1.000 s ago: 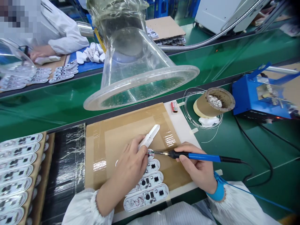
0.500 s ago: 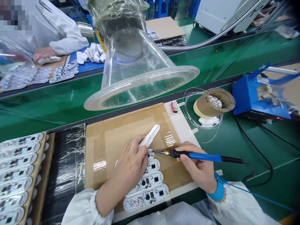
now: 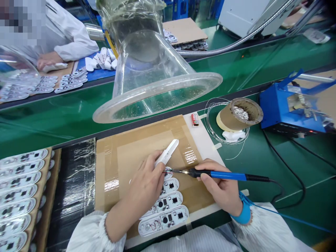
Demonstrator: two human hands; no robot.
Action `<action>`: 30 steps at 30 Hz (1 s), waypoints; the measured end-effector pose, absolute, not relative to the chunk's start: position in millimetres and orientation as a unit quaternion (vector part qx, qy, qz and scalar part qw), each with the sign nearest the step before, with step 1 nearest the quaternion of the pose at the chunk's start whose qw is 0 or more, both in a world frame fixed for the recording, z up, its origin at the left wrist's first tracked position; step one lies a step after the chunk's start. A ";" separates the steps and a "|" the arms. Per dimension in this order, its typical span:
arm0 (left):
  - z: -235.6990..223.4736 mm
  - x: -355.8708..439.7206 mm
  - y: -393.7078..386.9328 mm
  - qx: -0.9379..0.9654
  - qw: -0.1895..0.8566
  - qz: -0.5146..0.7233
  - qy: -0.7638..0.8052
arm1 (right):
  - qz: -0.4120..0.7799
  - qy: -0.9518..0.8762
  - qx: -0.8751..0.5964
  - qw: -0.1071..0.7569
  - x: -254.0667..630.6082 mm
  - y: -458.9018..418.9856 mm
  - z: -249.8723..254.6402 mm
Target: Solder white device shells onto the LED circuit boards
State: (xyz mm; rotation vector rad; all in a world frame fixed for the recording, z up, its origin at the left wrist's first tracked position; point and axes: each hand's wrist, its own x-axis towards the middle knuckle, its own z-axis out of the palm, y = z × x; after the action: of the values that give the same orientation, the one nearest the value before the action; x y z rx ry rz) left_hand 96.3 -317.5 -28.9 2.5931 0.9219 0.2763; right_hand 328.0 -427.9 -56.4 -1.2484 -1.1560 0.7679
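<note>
My left hand (image 3: 147, 183) is closed on a white plastic strip (image 3: 168, 152) that pokes out past its fingers, and it presses down on the top white circuit board (image 3: 168, 172) of a row. My right hand (image 3: 222, 187) grips a blue-handled soldering iron (image 3: 225, 175); its metal tip touches red wires on that top board. Three more oval white circuit boards (image 3: 168, 203) lie below it on a taped cardboard pad (image 3: 126, 154).
A clear fume funnel (image 3: 154, 77) hangs over the pad. A roll with solder wire (image 3: 238, 115), a blue soldering station (image 3: 291, 108) and its black cable sit to the right. Stacked boards (image 3: 18, 189) lie at left. Another person's hand (image 3: 47, 59) works across the green belt (image 3: 52, 115).
</note>
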 end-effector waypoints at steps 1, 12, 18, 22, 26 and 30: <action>-28.6 96.1 -317.4 0.922 0.187 0.095 0.326 | 0.330 -0.498 -0.538 0.595 328.0 -427.9 -56.3; -26.9 97.6 -315.9 0.926 0.188 0.091 0.313 | 0.319 -0.494 -0.544 0.599 330.2 -429.5 -55.6; -26.1 98.6 -316.0 0.923 0.206 0.096 0.312 | 0.326 -0.469 -0.550 0.610 331.7 -432.9 -58.8; -25.2 99.4 -316.3 0.922 0.210 0.094 0.311 | 0.333 -0.453 -0.547 0.620 331.4 -432.6 -61.4; -24.4 99.5 -317.1 0.924 0.201 0.087 0.313 | 0.332 -0.438 -0.541 0.637 331.8 -432.7 -64.6; -24.3 98.3 -318.3 0.923 0.200 0.096 0.316 | 0.328 -0.416 -0.551 0.645 331.4 -433.1 -65.6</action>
State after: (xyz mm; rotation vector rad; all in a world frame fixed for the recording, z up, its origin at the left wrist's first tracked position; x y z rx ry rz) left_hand 98.3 -318.3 -24.3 2.5799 0.8821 0.2677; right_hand 331.4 -433.1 -65.6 -1.2536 -0.9477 0.7478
